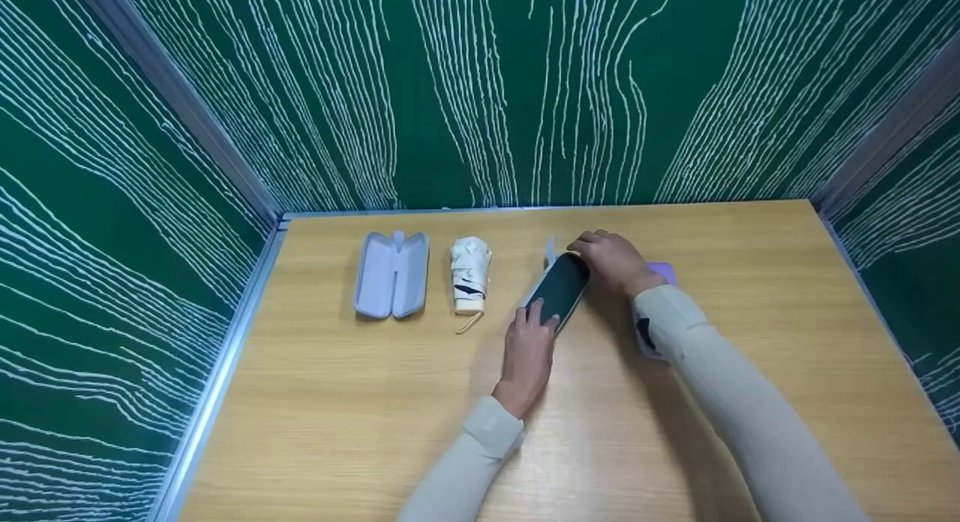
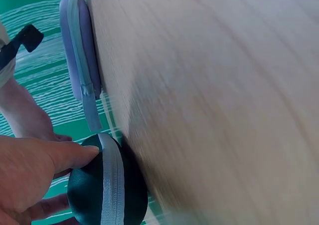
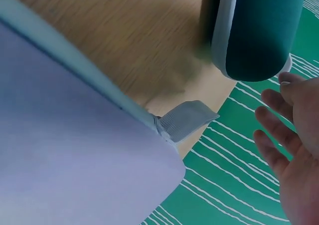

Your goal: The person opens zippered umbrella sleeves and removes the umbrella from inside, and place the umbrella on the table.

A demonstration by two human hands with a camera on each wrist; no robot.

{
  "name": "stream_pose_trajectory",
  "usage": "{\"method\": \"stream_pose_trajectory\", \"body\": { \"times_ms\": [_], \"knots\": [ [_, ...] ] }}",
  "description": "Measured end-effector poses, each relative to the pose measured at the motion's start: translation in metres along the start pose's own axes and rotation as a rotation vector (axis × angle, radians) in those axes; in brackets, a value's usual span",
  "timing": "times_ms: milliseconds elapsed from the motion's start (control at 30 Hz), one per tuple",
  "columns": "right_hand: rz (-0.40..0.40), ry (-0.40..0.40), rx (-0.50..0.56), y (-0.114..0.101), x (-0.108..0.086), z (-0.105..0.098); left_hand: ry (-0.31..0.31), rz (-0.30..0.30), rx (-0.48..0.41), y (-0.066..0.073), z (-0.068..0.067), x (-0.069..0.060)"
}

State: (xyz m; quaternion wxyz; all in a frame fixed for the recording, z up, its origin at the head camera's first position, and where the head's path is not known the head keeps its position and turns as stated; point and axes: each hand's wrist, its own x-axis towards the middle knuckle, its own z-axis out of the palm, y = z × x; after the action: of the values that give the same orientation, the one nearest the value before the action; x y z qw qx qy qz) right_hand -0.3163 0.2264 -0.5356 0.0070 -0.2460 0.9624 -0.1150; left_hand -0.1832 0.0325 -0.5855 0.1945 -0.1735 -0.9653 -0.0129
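A dark green zippered glasses case (image 1: 559, 289) sits tilted on the table between my hands, its pale zipper (image 2: 113, 185) running along the side. My left hand (image 1: 529, 357) grips its near end, with fingers on the green shell. At the far end is my right hand (image 1: 611, 259). Thumb and index fingertip come together by the pale zipper edge there, while the other fingers (image 3: 274, 122) hang loosely. What they pinch is mostly hidden. A lavender zippered case (image 3: 75, 150) with a ribbed tab (image 3: 189, 120) lies beside my right wrist, partly covered by the sleeve in the head view.
To the left, a pale lavender glasses case (image 1: 394, 274) lies spread open. A folded white umbrella (image 1: 470, 274) with a wrist cord rests between it and the green case. Green walls with white wavy lines border the wooden table (image 1: 337, 402) on three sides.
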Motion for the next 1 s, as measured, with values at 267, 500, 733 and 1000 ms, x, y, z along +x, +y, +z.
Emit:
{"method": "stream_pose_trajectory", "body": {
  "times_ms": [267,500,733,1000],
  "knots": [
    [-0.009,-0.043,-0.046,-0.001,0.006,0.002,0.012,0.009,-0.018,-0.001,-0.002,-0.002],
    [-0.032,-0.037,-0.072,0.000,0.008,0.005,0.013,0.022,-0.046,-0.001,-0.003,-0.003],
    [-0.029,-0.093,-0.064,-0.003,0.010,0.001,0.044,0.034,-0.036,-0.001,-0.003,-0.004],
    [-0.112,-0.117,-0.062,-0.004,0.016,-0.002,0.057,0.036,-0.024,0.000,-0.002,-0.005]
  ]
}}
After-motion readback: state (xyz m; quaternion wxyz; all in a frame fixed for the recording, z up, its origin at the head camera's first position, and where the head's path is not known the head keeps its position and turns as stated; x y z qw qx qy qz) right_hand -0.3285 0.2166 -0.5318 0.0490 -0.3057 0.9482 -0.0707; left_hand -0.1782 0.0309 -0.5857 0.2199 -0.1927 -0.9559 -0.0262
